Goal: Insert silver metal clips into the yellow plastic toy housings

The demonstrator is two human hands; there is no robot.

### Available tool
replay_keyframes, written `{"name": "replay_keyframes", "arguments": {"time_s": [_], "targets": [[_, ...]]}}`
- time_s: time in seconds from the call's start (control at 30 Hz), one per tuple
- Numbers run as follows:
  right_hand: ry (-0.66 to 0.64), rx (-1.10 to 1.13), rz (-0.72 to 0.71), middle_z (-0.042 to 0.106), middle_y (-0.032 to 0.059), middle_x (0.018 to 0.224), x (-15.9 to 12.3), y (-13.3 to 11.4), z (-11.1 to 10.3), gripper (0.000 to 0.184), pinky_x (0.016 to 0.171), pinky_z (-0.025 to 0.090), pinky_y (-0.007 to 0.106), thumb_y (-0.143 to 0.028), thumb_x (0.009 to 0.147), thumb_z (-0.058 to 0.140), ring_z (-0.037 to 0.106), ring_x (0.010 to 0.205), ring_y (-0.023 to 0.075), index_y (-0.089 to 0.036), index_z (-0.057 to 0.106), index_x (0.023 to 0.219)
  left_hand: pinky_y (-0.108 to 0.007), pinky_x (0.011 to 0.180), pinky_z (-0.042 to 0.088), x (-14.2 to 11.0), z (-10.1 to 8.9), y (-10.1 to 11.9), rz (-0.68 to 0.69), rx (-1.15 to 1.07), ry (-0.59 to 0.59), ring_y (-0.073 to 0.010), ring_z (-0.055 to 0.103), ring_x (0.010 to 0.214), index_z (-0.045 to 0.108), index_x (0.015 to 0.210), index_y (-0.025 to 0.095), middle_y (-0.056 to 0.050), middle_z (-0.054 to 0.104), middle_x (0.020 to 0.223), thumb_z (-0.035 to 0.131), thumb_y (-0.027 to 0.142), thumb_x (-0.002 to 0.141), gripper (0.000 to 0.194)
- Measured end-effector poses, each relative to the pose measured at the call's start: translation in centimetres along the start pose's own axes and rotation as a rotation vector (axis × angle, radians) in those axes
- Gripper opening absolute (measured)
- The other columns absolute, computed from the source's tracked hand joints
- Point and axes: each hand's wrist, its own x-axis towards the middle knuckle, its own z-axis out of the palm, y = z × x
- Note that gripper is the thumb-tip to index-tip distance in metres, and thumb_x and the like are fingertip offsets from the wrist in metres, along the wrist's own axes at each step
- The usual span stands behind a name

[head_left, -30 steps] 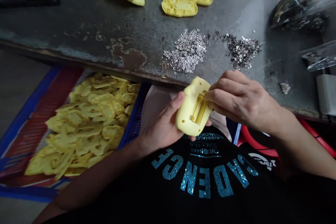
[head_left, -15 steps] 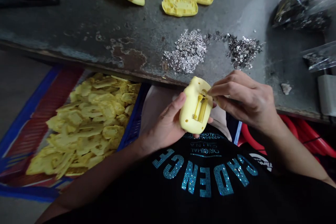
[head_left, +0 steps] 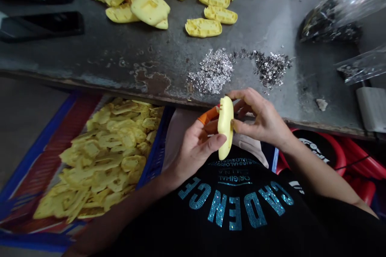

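A pale yellow plastic casing half (head_left: 225,126) is turned edge-on in front of my chest. My left hand (head_left: 194,146) grips it from the left, thumb on its near side and fingers behind; an orange finger cover (head_left: 208,115) is on one finger. On the other side, my right hand (head_left: 261,118) has its fingertips and thumb against the casing, at its top and its right face. Whether a small metal part is between the right fingers is hidden. Just beyond my hands, a heap of small shiny metal pieces (head_left: 215,70) and a darker heap (head_left: 273,68) lie on the grey table (head_left: 120,84).
Yellow casing parts (head_left: 150,8) lie along the table's far side. A blue and red crate (head_left: 39,160) full of yellow parts is below left. Clear plastic bags (head_left: 331,20) of dark pieces rest at the right, and a black phone-like object (head_left: 45,26) at the left.
The casing has been turned from showing its recessed face to standing edge-on. My right hand has shifted left and round it. The camera view has tilted, showing more of the table's far side.
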Motion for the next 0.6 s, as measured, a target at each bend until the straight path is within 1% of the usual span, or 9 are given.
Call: {"name": "replay_keyframes", "arguments": {"time_s": [0.07, 0.17, 0.27, 0.33, 0.4, 0.43, 0.53, 0.57, 0.6], "targets": [[0.078, -0.001, -0.032, 0.069, 0.0048, 0.122, -0.2, 0.4, 0.8, 0.045, 0.076, 0.064, 0.029, -0.024, 0.091, 0.081, 0.070, 0.088, 0.0140, -0.023, 0.065, 0.133, -0.033, 0.100, 0.062, -0.2, -0.5, 0.0, 0.003, 0.072, 0.037, -0.0286, 0.079, 0.120, 0.074, 0.148, 0.026, -0.011, 0.082, 0.136, 0.090, 0.043, 0.094, 0.059], [0.171, -0.045, -0.070, 0.070, 0.0047, 0.121, -0.5, 0.9, 1.9, 0.049, 0.074, 0.064, 0.029, -0.019, 0.088, 0.079, 0.068, 0.086, 0.0141, -0.024, 0.064, 0.134, -0.032, 0.090, 0.064, -0.4, -1.4, -0.2, -0.014, 0.177, 0.103, -0.0277, 0.082, 0.106, 0.082, 0.138, 0.021, -0.013, 0.086, 0.123, 0.092, 0.046, 0.091, 0.054], [0.211, -0.087, -0.077, 0.071, 0.0064, 0.124, -0.7, 0.9, 2.4, 0.050, 0.075, 0.065, 0.031, -0.018, 0.088, 0.078, 0.068, 0.086, 0.0150, -0.025, 0.064, 0.136, -0.031, 0.080, 0.064, -0.3, -2.3, -0.7, -0.035, 0.234, 0.145, -0.0260, 0.081, 0.090, 0.087, 0.131, 0.019, -0.012, 0.087, 0.107, 0.094, 0.049, 0.088, 0.053], [0.224, -0.116, -0.074, 0.071, 0.0086, 0.128, -0.8, 0.8, 2.3, 0.051, 0.078, 0.066, 0.034, -0.019, 0.090, 0.078, 0.070, 0.089, 0.0165, -0.025, 0.063, 0.139, -0.034, 0.082, 0.065, -0.1, -2.9, -1.0, -0.037, 0.242, 0.169, -0.0281, 0.081, 0.092, 0.089, 0.124, 0.018, -0.011, 0.088, 0.104, 0.094, 0.049, 0.087, 0.049], [0.196, -0.123, -0.076, 0.071, 0.0107, 0.133, -0.6, 1.0, 1.6, 0.053, 0.081, 0.066, 0.036, -0.023, 0.093, 0.078, 0.071, 0.095, 0.0187, -0.025, 0.062, 0.143, -0.037, 0.087, 0.066, 0.4, -3.1, -1.2, -0.043, 0.208, 0.183, -0.0306, 0.082, 0.097, 0.090, 0.117, 0.018, -0.011, 0.088, 0.106, 0.095, 0.047, 0.086, 0.043], [0.154, -0.106, -0.076, 0.072, 0.0106, 0.133, -0.2, 1.4, 0.9, 0.051, 0.082, 0.066, 0.036, -0.026, 0.095, 0.079, 0.072, 0.097, 0.0194, -0.026, 0.062, 0.144, -0.038, 0.088, 0.066, 0.7, -3.2, -1.1, -0.048, 0.169, 0.188, -0.0310, 0.083, 0.098, 0.090, 0.113, 0.019, -0.011, 0.088, 0.106, 0.096, 0.047, 0.085, 0.040], [0.036, -0.110, -0.042, 0.076, 0.0070, 0.118, 2.3, 3.9, -1.8, 0.035, 0.083, 0.063, 0.036, -0.032, 0.102, 0.075, 0.073, 0.094, 0.0201, -0.026, 0.071, 0.136, -0.039, 0.088, 0.068, 1.8, -3.0, -0.2, -0.059, -0.022, 0.200, -0.0297, 0.085, 0.097, 0.085, 0.111, 0.025, -0.008, 0.088, 0.109, 0.101, 0.046, 0.079, 0.042], [0.055, -0.200, -0.009, 0.077, 0.0070, 0.114, 3.7, 5.0, -2.6, 0.027, 0.086, 0.062, 0.038, -0.031, 0.104, 0.072, 0.073, 0.096, 0.0214, -0.025, 0.075, 0.130, -0.041, 0.089, 0.068, 2.2, -3.0, 0.2, -0.059, -0.079, 0.191, -0.0296, 0.085, 0.098, 0.083, 0.115, 0.027, -0.007, 0.088, 0.114, 0.102, 0.046, 0.078, 0.046], [0.082, -0.335, 0.020, 0.077, 0.0093, 0.117, 5.1, 6.2, -3.3, 0.022, 0.091, 0.060, 0.041, -0.027, 0.105, 0.067, 0.072, 0.102, 0.0242, -0.024, 0.078, 0.124, -0.043, 0.092, 0.069, 2.5, -3.0, 0.7, -0.052, -0.117, 0.178, -0.0300, 0.085, 0.102, 0.080, 0.121, 0.030, -0.007, 0.087, 0.121, 0.101, 0.045, 0.078, 0.050]]}}
